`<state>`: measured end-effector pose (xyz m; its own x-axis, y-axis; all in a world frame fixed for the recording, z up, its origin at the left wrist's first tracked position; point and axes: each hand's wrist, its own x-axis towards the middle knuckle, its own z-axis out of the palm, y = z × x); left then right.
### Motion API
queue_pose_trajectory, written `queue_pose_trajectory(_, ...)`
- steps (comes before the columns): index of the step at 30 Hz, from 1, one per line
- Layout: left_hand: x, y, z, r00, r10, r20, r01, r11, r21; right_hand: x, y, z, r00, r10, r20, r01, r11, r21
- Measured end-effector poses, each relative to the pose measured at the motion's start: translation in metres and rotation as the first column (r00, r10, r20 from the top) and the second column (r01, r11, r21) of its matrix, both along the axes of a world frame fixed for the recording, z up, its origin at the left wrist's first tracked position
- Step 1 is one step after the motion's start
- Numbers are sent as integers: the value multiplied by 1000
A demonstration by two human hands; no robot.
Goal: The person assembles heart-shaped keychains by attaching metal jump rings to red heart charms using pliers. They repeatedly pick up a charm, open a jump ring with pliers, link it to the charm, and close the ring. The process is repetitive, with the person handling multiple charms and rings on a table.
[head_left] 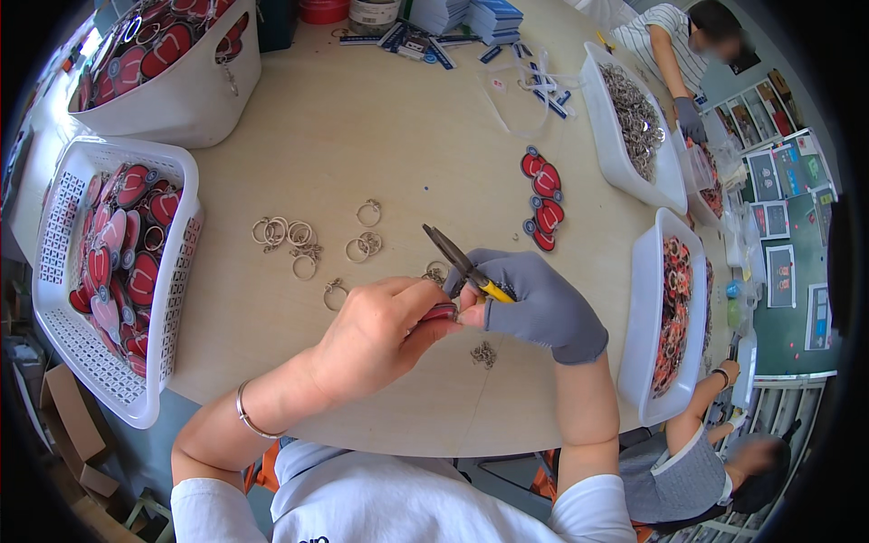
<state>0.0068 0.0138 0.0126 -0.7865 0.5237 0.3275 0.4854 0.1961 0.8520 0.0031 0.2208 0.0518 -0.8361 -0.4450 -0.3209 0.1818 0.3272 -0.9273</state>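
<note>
My left hand (376,326), bare with a bracelet at the wrist, pinches a small red charm (441,311), mostly hidden by the fingers. My right hand (546,306) wears a grey glove with bare fingertips. It grips yellow-handled pliers (457,256), whose dark jaws point up and left, away from the charm. The fingertips of both hands meet at the charm. Left of the hands lie several key rings with short chains (300,233), and one key ring (336,294) is close to my left hand. Beyond the right hand, red flip-flop-shaped charms (547,181) form a column.
At left stand a white basket (188,226) of red charms and a white tub (195,109) of more. White bins of metal parts (593,100) and ringed charms (641,317) line the right. Blue card stacks (493,20) sit at the back. Two people work at right.
</note>
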Motion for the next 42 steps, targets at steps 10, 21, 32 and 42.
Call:
queue_pose_trajectory(10, 2, 0, 1, 997, -19, 76, 16, 999, 34, 2, -4, -1, 994, -72, 80, 72, 997, 1)
queue_pose_trajectory(21, 2, -2, 1, 990, -3, 144, -17, 990, 137, 12, -15, 11, 986, -163, 21, 162, 985, 52)
queue_pose_trajectory(32, 2, -2, 3, 995, 72, 67, -81, 985, 150, 12, -17, 15, 964, -222, 145, 218, 975, 40)
queue_pose_trajectory(42, 4, -1, 5, 988, 134, -72, -122, 982, 147, 22, -28, 17, 963, -261, -70, 268, 955, 125)
